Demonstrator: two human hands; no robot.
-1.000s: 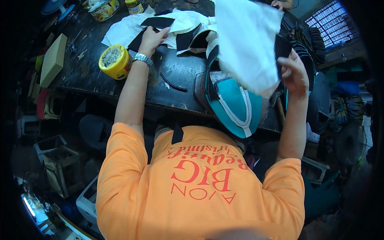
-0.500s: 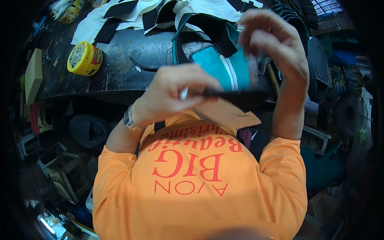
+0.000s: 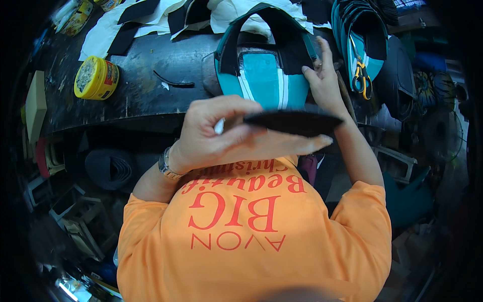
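Note:
My left hand (image 3: pixel 209 131), with a metal watch on its wrist, is closed on one end of a thin black flat piece (image 3: pixel 297 122), tilted nearly edge-on. A pale flexible sheet (image 3: pixel 297 143) hangs just under it; a bit of white shows between my fingers. Beyond, on the dark table, stands a teal-and-black piece (image 3: pixel 259 73) with two white stripes and a black arched band. My right hand (image 3: pixel 328 88) is at the band's right edge, thumb on the near side and a finger reaching up; it appears to pinch that edge.
A yellow tub (image 3: pixel 103 80) and a curved black strip (image 3: pixel 173 82) are at left on the table (image 3: pixel 141 108). White sheets (image 3: pixel 98 40) with black pieces lie behind. At right, yellow-handled scissors (image 3: pixel 361 80) rest on stacked teal-and-black pieces (image 3: pixel 347 25).
My right hand has come down from the air to the band's right edge. The teal-and-black piece has turned, so both white stripes show. My left hand keeps its hold on the black flat piece.

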